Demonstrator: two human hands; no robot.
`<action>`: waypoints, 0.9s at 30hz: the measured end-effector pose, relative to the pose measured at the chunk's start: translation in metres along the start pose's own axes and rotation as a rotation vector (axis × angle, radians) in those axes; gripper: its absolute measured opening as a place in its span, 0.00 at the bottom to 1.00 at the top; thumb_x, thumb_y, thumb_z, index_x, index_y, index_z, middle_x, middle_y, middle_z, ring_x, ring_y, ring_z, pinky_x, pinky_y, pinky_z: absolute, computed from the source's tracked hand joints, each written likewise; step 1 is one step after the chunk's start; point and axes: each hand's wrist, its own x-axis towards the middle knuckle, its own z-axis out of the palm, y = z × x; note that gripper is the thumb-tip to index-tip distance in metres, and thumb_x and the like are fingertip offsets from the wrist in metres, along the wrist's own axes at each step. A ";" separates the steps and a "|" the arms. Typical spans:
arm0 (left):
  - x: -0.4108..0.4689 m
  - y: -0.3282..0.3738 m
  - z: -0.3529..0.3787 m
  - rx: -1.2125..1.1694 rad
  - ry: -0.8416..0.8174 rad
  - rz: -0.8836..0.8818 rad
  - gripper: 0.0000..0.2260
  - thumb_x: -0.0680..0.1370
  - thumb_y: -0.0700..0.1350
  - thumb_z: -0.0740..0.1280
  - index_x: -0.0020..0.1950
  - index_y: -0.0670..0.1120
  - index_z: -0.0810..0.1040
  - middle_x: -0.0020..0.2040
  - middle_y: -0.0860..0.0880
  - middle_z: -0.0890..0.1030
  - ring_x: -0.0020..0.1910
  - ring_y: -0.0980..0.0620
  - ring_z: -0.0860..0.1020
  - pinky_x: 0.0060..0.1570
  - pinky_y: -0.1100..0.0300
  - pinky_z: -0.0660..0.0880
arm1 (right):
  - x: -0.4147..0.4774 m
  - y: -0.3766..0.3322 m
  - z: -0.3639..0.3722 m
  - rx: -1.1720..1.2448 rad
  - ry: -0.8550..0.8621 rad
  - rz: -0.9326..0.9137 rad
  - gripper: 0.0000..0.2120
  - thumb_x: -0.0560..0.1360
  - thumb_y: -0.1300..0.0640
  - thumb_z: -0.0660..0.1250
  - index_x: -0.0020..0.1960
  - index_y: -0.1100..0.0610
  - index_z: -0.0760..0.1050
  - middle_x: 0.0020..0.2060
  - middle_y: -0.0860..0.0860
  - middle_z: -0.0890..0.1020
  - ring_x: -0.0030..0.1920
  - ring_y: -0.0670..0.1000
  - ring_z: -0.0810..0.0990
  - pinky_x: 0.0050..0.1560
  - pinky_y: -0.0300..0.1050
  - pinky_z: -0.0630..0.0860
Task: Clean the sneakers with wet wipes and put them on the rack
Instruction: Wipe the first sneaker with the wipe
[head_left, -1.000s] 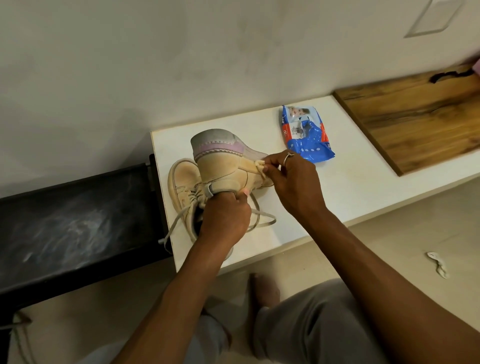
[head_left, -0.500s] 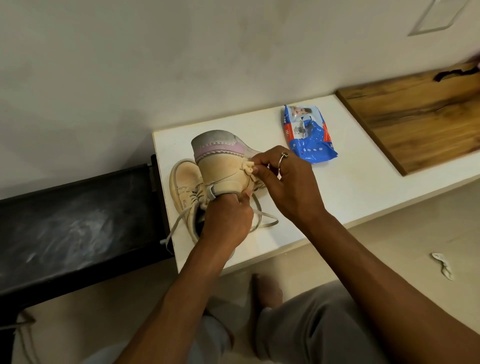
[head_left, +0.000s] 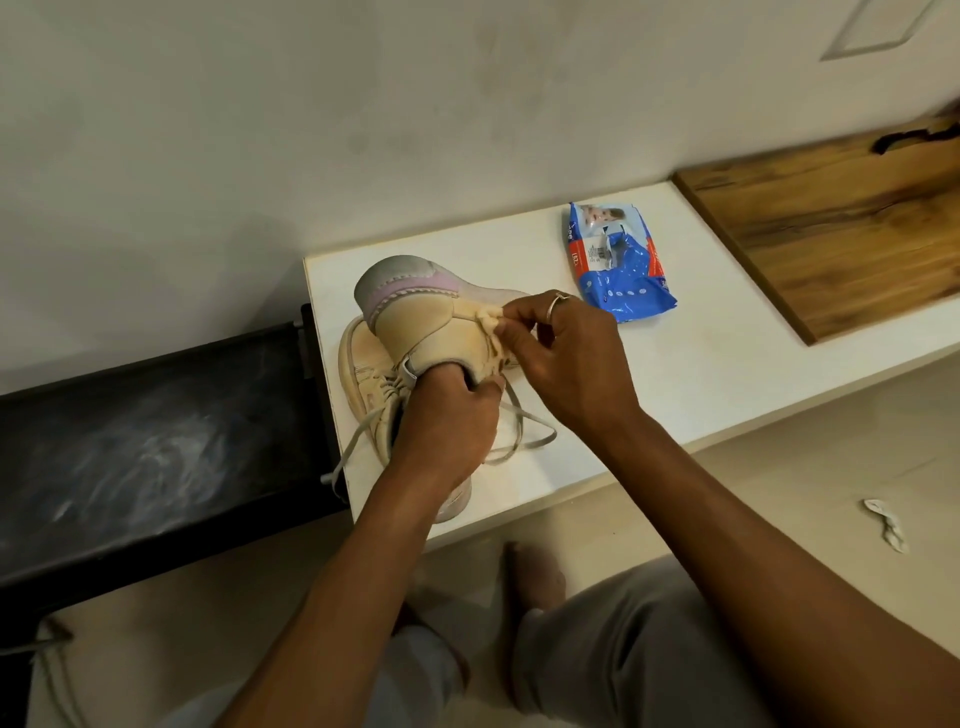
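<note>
Head view: a cream sneaker is held tipped up above the left end of the counter. The left hand grips it at the opening, apparently to steady it and turn its side toward the right hand, which pinches a bunched wet wipe against the upper. Its mate lies on the counter just beneath, close to the left edge, laces trailing forward. A blue wipes packet rests toward the back edge, within easy reach; whether wipes remain inside cannot be seen. A black stand, likely the rack, abuts the counter's left edge. A twisted wipe lies on the floor.
</note>
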 end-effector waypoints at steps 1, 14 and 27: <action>0.001 -0.001 0.000 0.000 0.002 -0.004 0.07 0.79 0.47 0.68 0.56 0.48 0.79 0.47 0.53 0.81 0.49 0.49 0.79 0.52 0.55 0.76 | 0.003 0.005 0.000 -0.008 0.004 0.048 0.09 0.77 0.49 0.71 0.53 0.53 0.84 0.41 0.42 0.81 0.37 0.40 0.75 0.38 0.34 0.71; 0.007 -0.011 -0.002 -0.014 -0.026 0.085 0.07 0.78 0.42 0.69 0.55 0.49 0.78 0.47 0.53 0.82 0.48 0.52 0.80 0.50 0.55 0.79 | -0.010 -0.006 0.002 0.096 -0.071 -0.058 0.07 0.77 0.50 0.70 0.51 0.53 0.83 0.39 0.41 0.80 0.40 0.45 0.78 0.40 0.41 0.77; 0.009 -0.014 0.002 0.045 -0.023 0.089 0.05 0.78 0.42 0.68 0.54 0.49 0.77 0.41 0.54 0.79 0.41 0.52 0.78 0.40 0.61 0.73 | -0.003 -0.012 0.002 0.091 0.021 -0.014 0.07 0.78 0.50 0.70 0.50 0.53 0.82 0.40 0.42 0.81 0.39 0.44 0.78 0.41 0.42 0.78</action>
